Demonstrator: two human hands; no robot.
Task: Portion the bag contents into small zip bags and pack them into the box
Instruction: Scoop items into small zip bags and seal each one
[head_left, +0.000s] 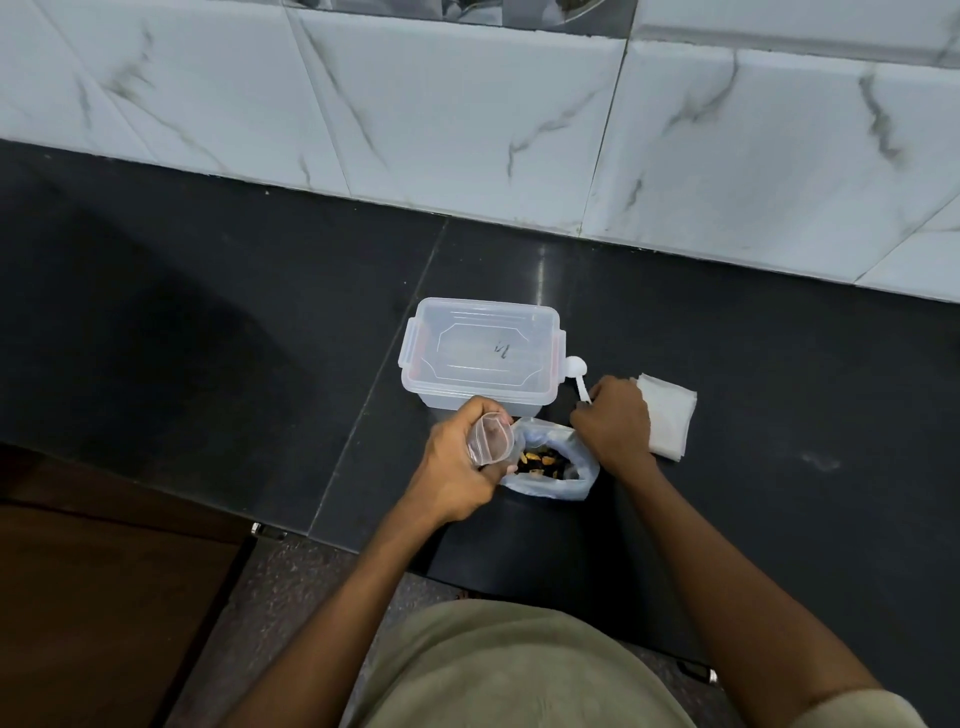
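Where the white marble-veined wall tiles (467, 104) end, a dark polished surface (208, 312) runs across the view, carrying everything else. Largest on it is a clear plastic box (480, 353), its lid clipped on and a dark scribble on top, standing toward the wall side of the hands. Just right of the right hand lies a stack of small zip bags (670, 421), flat and whitish. Nearer the person sits an open plastic bag (556, 467) of yellow and dark pieces, touching the box's front edge or close to it. The left hand (457, 467) curls round one small zip bag (491, 439), holding its mouth open beside the larger bag. The right hand (615, 421) is curled, knuckles up, pinching the handle of a white plastic scoop (577, 376) whose bowl lies next to the box's right corner.
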